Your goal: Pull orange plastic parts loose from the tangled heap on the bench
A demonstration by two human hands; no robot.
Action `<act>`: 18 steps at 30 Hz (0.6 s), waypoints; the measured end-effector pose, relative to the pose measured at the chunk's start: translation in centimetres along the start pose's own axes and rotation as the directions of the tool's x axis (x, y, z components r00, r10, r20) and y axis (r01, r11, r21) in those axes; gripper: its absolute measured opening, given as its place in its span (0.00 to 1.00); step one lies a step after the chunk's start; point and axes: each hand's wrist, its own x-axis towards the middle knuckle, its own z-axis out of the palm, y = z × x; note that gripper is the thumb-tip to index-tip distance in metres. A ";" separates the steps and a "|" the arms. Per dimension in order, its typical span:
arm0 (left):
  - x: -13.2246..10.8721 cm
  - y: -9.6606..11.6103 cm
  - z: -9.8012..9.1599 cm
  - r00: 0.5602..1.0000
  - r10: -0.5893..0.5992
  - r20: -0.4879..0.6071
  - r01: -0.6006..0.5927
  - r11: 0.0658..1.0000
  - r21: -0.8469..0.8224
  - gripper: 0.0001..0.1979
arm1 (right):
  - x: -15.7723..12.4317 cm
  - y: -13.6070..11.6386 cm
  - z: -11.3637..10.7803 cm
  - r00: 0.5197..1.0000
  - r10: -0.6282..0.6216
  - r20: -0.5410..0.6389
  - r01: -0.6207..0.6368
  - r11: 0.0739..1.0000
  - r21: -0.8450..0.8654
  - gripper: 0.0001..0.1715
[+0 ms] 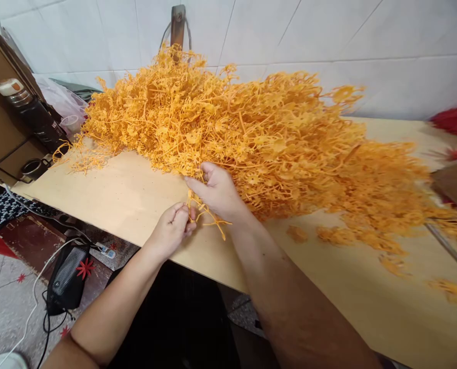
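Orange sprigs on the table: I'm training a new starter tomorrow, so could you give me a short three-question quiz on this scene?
1. True or false: the left hand and the right hand both pinch an orange sprig at the near edge of the orange pile.
2. What does the pile lie on? A) a pale wooden table B) the tiled floor C) a metal tray
3. Fill in: the red pieces lie at the table's far ___ end.
Key: 1 true; 2 A; 3 right.
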 end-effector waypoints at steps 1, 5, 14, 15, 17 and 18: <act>-0.1 0.0 0.0 1.000 0.000 -0.005 0.000 1.000 0.022 0.11 | 0.0 0.1 0.2 1.000 -0.002 -0.002 0.002 1.000 -0.004 0.07; -0.8 -0.5 0.1 1.000 0.001 -0.004 -0.001 0.999 0.052 0.10 | 0.0 0.3 0.6 0.999 -0.010 -0.042 0.009 1.000 -0.024 0.06; -3.0 -0.4 -1.1 0.998 0.003 0.070 0.001 0.999 -0.053 0.13 | 0.1 -0.4 0.5 0.996 0.052 -0.075 -0.043 0.991 0.127 0.10; -3.0 -0.3 -1.1 0.997 -0.003 0.072 0.006 0.999 -0.043 0.13 | 0.1 -0.4 0.6 0.994 0.059 -0.089 -0.048 0.992 0.116 0.10; -3.1 -0.4 -1.0 0.997 -0.012 0.079 0.015 0.999 -0.032 0.14 | 0.1 -0.3 0.8 0.992 0.065 -0.108 -0.060 0.997 0.049 0.10; -3.1 -0.5 -0.8 0.996 -0.015 0.085 0.017 0.999 -0.029 0.14 | 0.1 -0.3 0.9 0.994 0.062 -0.094 -0.061 0.998 0.012 0.11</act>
